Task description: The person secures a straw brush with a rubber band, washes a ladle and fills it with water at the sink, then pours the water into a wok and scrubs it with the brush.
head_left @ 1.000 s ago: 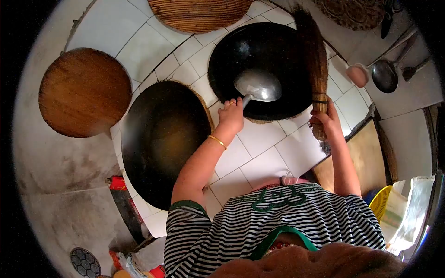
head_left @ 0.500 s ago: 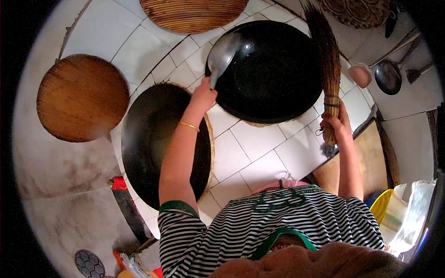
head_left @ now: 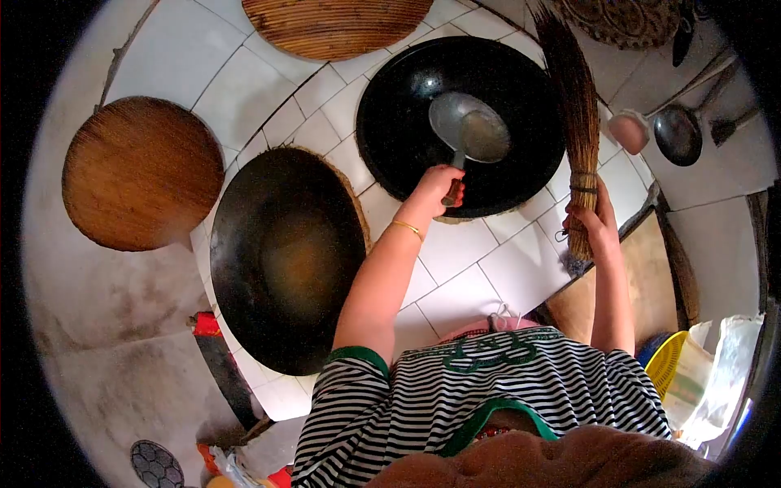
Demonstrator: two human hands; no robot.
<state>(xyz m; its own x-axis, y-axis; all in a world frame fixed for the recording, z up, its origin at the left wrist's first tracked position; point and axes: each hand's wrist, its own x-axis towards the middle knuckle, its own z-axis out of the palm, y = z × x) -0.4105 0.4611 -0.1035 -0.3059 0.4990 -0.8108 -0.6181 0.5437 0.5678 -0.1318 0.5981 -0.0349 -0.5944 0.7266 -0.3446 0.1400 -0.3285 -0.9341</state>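
Note:
My left hand is closed around the short handle of a grey metal scoop. Its wide bowl hangs over the black wok on the far right of the tiled stove, and something pale and cloudy shows in the bowl. Beside that wok, my right hand grips a straw whisk broom near its bound end, bristles pointing away from me. A second wok is set into the stove at the left, with a brownish patch at its bottom.
A round wooden lid lies left of the near wok, and a ridged wooden lid is at the back. To the right hang a dark ladle and a pinkish ladle. A yellow basket sits at the lower right.
My left hand has moved right with the scoop, from the wok's left rim to over its middle. My right hand and the broom have stayed nearly still.

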